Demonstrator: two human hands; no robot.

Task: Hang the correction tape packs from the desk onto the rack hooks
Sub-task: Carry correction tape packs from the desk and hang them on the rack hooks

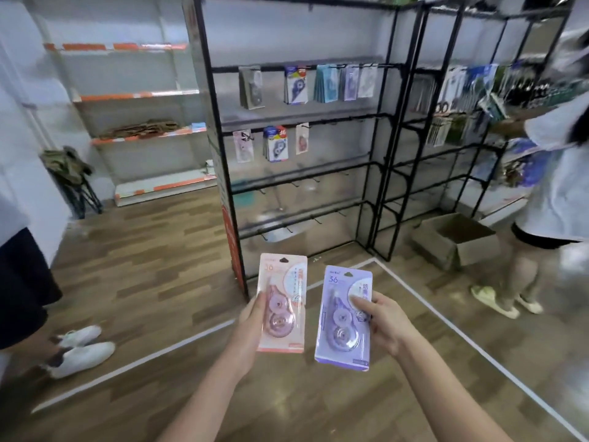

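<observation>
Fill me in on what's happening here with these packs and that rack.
A person is standing in front of a black wire rack, holding one correction tape pack in each hand. The left hand grips a pink pack and the right hand grips a purple pack; both are still well short of the hooks. Several packs already hang on the rack's top two rows, and the lower rows show bare hooks. Another person stands at the right by a neighbouring rack, next to an open cardboard box on the floor.
</observation>
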